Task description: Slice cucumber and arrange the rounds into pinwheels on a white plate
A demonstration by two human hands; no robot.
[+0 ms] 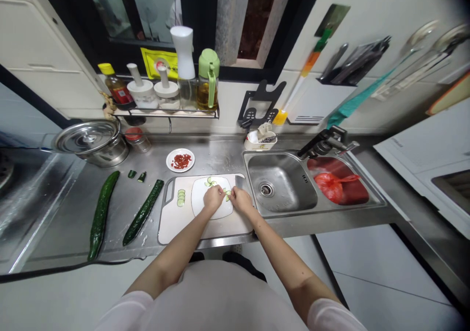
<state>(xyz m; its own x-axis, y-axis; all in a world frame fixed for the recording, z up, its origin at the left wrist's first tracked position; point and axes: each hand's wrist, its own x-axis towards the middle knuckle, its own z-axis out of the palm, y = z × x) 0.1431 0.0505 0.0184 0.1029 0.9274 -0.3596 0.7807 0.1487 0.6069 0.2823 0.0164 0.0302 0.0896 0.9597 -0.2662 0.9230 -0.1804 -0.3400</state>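
Observation:
A white cutting board (172, 223) lies on the steel counter with a white plate (198, 201) on it. My left hand (213, 198) and my right hand (240, 200) rest over the plate, fingers curled and pinched on cucumber slices (227, 193) between them. More slices (210, 180) lie at the plate's far edge. A short row of slices (180, 197) sits on the board left of the plate.
A whole cucumber (100, 213) and a half cucumber (144, 211) lie left of the board, with two cut ends (136, 175). A saucer of red chilli (180, 160), a lidded pot (90, 142), a condiment rack (165, 93), a sink (281, 189) and a red bag (332, 185) are nearby.

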